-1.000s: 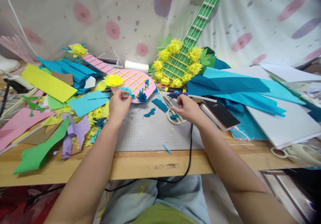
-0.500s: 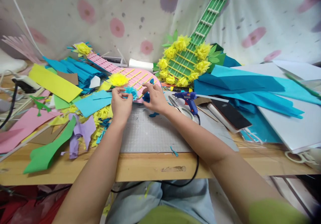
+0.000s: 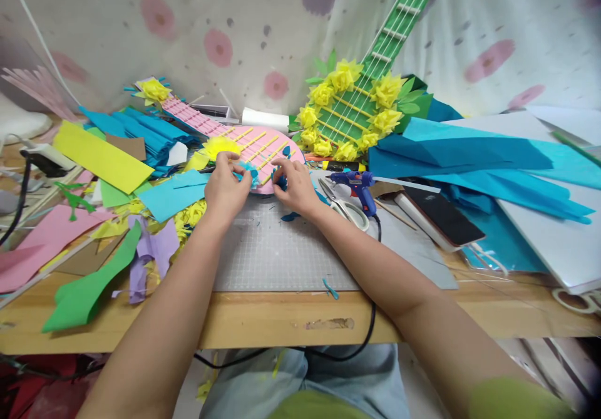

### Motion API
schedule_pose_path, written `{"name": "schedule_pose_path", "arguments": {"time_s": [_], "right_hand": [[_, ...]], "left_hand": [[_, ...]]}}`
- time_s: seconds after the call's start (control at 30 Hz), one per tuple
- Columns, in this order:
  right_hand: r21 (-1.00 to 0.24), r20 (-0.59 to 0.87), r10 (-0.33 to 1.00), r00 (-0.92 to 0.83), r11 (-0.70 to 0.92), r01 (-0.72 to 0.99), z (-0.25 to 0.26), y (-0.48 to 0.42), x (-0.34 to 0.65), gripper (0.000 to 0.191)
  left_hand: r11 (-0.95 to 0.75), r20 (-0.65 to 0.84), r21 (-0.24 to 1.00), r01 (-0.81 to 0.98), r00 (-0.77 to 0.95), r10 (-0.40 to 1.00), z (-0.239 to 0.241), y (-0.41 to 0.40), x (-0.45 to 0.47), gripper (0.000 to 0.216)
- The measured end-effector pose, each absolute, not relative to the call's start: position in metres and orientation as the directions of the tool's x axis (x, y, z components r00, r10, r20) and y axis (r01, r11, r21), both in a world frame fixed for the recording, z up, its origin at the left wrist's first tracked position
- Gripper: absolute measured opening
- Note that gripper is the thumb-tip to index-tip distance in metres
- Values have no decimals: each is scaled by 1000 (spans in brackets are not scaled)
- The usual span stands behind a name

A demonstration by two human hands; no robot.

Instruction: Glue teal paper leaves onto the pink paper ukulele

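Observation:
My left hand (image 3: 228,186) is over the lower edge of a pink paper guitar (image 3: 282,148), its fingers closed at a light blue paper flower (image 3: 247,171). Beside it, my right hand (image 3: 299,187) has its fingers curled round a dark blue crumpled paper flower (image 3: 280,180), partly hidden by the fingers. The guitar carries yellow strips, and a yellow paper flower (image 3: 220,146) sits on its body near my left hand. Small dark blue paper scraps (image 3: 290,217) lie under my right hand on the grey cutting mat (image 3: 282,256).
A blue glue gun (image 3: 354,187) and scissors (image 3: 345,206) lie right of my hands; the black cord (image 3: 374,306) hangs over the table edge. A green paper guitar (image 3: 350,118) leans behind. Blue sheets (image 3: 469,156) and a phone (image 3: 439,212) are rightward, coloured scraps (image 3: 98,281) leftward.
My right hand has shifted slightly right, and its fingers have closed more round the dark blue flower. My left hand stays at the light blue flower. The view has moved slightly.

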State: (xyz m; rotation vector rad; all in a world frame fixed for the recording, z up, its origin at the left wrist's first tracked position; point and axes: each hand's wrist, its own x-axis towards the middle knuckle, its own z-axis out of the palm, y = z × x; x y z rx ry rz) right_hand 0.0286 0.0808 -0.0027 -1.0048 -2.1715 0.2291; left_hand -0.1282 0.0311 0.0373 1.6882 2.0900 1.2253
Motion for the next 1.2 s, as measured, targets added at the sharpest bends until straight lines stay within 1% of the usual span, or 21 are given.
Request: {"name": "schedule_pose_path", "arguments": {"time_s": [0.13, 0.27, 0.37, 0.57, 0.67, 0.9, 1.2], "right_hand": [[-473, 529, 742, -412, 661, 582, -3, 82, 33, 44], [-498, 525, 753, -397, 650, 574, -3, 80, 35, 43], [-506, 520, 754, -401, 651, 567, -2, 79, 36, 43], [-514, 505, 762, -406, 643, 567, -1, 78, 38, 43], [-508, 506, 761, -405, 643, 574, -1, 78, 39, 42], [-489, 487, 764, -424, 640, 592, 0, 78, 39, 45], [-503, 485, 766, -421, 638, 583, 2, 78, 39, 43]], "left_hand": [[15, 261, 567, 823, -197, 945, 56, 42, -127, 41], [18, 119, 449, 894, -80, 990, 69, 49, -120, 48], [61, 42, 376, 925, -83, 996, 70, 55, -115, 51], [70, 12, 250, 966, -75, 997, 60, 68, -109, 49], [74, 11, 227, 971, -79, 997, 57, 71, -107, 49], [73, 51, 244, 967, -88, 995, 54, 70, -104, 46], [88, 36, 230, 969, -99, 994, 54, 71, -101, 45]]}}
